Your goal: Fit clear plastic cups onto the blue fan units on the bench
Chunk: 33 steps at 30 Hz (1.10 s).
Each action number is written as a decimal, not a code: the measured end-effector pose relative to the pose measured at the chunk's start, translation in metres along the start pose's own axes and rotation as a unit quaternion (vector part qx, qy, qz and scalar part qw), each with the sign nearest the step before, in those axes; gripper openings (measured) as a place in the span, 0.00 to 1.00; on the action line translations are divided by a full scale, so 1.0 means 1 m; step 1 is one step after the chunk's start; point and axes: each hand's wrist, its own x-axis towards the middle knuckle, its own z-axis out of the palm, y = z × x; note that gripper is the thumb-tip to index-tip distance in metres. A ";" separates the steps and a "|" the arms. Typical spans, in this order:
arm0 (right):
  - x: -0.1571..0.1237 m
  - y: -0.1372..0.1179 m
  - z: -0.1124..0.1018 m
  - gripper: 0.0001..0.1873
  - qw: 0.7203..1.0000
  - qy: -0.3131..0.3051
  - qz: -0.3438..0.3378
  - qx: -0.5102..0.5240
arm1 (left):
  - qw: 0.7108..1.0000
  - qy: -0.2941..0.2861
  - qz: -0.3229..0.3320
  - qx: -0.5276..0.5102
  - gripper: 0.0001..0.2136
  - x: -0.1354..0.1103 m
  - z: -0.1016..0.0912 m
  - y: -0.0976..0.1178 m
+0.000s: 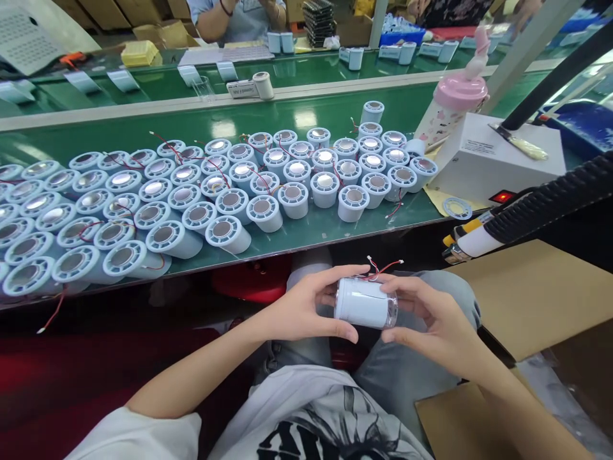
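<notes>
Two bare hands, head view: left hand [304, 306] curled around left side of pale-blue cylinder [361, 304], right hand [433, 319] pinching its transparent right end between thumb and fingers. Cylinder lies sideways between hands, above lap. Thin wires [376, 275] project at its far side. Beyond grip, extending left: rows of similar cylinders [294, 207] on green bench [311, 231]. Beyond grip, right: grey box [479, 156], red switch [502, 196] lit. Right of grip: cardboard [541, 294].

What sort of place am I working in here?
Probably a factory assembly line: rows of matching pale-blue cylindrical housings cover much of the green work surface, another person is on the opposite side, and cardboard boxes stand in the background.
</notes>
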 end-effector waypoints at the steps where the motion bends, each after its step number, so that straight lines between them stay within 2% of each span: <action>1: 0.000 -0.002 0.000 0.26 1.000 0.000 0.002 0.005 | 1.000 -0.001 0.006 0.008 0.38 -0.001 0.000 0.001; 9: -0.004 -0.008 0.002 0.25 0.994 -0.037 0.050 0.088 | 0.999 -0.004 0.023 0.041 0.38 -0.012 0.004 0.002; 19: -0.007 -0.012 0.006 0.24 0.976 -0.048 0.092 0.192 | 0.997 0.012 0.031 0.075 0.37 -0.022 0.012 0.007; 30: 0.000 -0.004 0.007 0.20 0.942 -0.042 0.181 0.278 | 0.997 -0.010 0.027 0.070 0.36 -0.013 0.008 0.007; 33: 0.001 -0.001 0.008 0.22 0.933 -0.043 0.217 0.285 | 0.997 -0.020 0.031 0.069 0.36 -0.009 0.006 0.006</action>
